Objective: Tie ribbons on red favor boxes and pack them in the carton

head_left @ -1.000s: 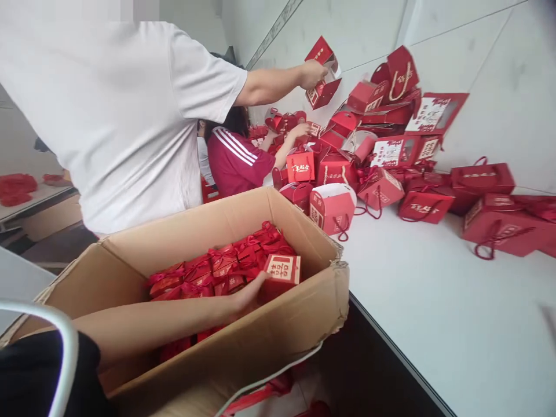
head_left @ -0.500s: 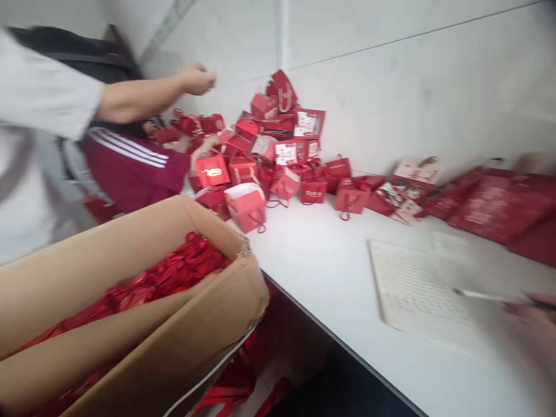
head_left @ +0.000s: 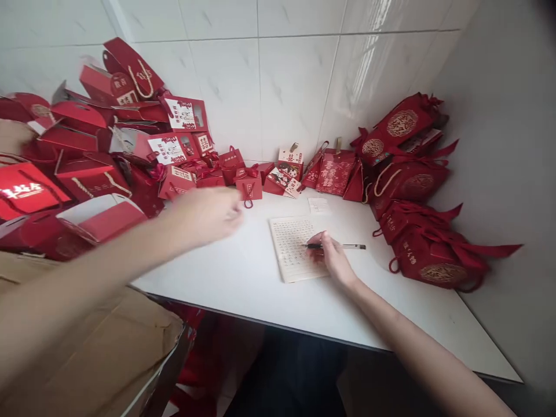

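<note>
My right hand point(head_left: 333, 255) grips a pen point(head_left: 353, 247), which lies almost level above a notebook point(head_left: 289, 273) with rows of handwriting. The side of this hand is over the page's right part. My left hand point(head_left: 211, 214) is raised above the white table point(head_left: 217, 272), left of the notebook, its arm reaching across from the lower left. Its fingers look curled together; motion blurs them, and whatever they may hold cannot be made out. Small red gift boxes point(head_left: 249, 184) stand just beyond it. A small white paper slip point(head_left: 318, 205) lies behind the notebook.
A heap of red gift boxes point(head_left: 93, 174) covers the table's left side, with another person's hand point(head_left: 15, 138) at its far left. More red gift bags point(head_left: 428, 255) line the right wall. An open cardboard carton point(head_left: 117, 341) stands against the table's front left.
My view has swung right. My left hand has come out of the carton of red pieces and moved over the table. My right hand, with the pen, now rests at the notebook.
</note>
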`<action>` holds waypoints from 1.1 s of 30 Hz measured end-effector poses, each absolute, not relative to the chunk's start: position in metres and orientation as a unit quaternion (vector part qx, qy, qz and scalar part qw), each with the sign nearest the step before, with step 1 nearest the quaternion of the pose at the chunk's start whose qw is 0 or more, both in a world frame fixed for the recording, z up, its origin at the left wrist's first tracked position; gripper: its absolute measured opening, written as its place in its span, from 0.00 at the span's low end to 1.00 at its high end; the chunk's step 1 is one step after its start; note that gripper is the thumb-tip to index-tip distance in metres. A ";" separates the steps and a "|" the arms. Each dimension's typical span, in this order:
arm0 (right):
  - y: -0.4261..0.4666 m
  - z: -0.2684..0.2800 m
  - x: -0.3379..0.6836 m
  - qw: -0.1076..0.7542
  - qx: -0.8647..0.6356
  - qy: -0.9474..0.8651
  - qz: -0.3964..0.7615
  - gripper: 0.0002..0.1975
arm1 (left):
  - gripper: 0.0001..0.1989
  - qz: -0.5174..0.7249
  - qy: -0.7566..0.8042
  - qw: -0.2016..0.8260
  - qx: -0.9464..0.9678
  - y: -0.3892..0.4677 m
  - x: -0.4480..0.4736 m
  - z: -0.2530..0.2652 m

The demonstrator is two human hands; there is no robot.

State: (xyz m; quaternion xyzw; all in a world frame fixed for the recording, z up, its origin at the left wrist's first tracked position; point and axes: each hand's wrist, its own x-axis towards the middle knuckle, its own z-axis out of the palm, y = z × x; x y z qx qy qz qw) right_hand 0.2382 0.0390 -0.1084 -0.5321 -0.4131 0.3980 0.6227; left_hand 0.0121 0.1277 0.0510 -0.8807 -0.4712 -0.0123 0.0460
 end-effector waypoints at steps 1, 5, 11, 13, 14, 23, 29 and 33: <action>0.038 -0.111 0.236 0.613 -0.544 -0.418 0.392 0.29 | 0.12 0.005 -0.414 0.054 -0.909 0.131 0.040 0.037; 0.036 -0.119 0.233 0.603 -0.571 -0.425 0.362 0.24 | 0.09 0.107 -0.271 -0.101 -0.951 0.154 0.124 -0.023; 0.037 -0.118 0.237 0.592 -0.607 -0.444 0.291 0.19 | 0.22 0.134 -0.263 -0.274 -0.915 0.182 0.141 -0.074; 0.037 -0.119 0.239 0.567 -0.630 -0.470 0.247 0.17 | 0.28 0.127 -0.258 -0.261 -0.921 0.181 0.136 -0.077; 0.037 -0.119 0.239 0.553 -0.639 -0.479 0.239 0.17 | 0.29 0.124 -0.255 -0.253 -0.925 0.180 0.134 -0.077; 0.035 -0.121 0.237 0.490 -0.659 -0.521 0.233 0.16 | 0.30 0.118 -0.265 -0.255 -0.922 0.173 0.133 -0.081; 0.034 -0.123 0.238 0.468 -0.671 -0.523 0.238 0.16 | 0.31 0.121 -0.269 -0.258 -0.920 0.171 0.134 -0.078; 0.033 -0.121 0.239 0.484 -0.673 -0.508 0.232 0.16 | 0.31 0.120 -0.271 -0.259 -0.919 0.170 0.133 -0.076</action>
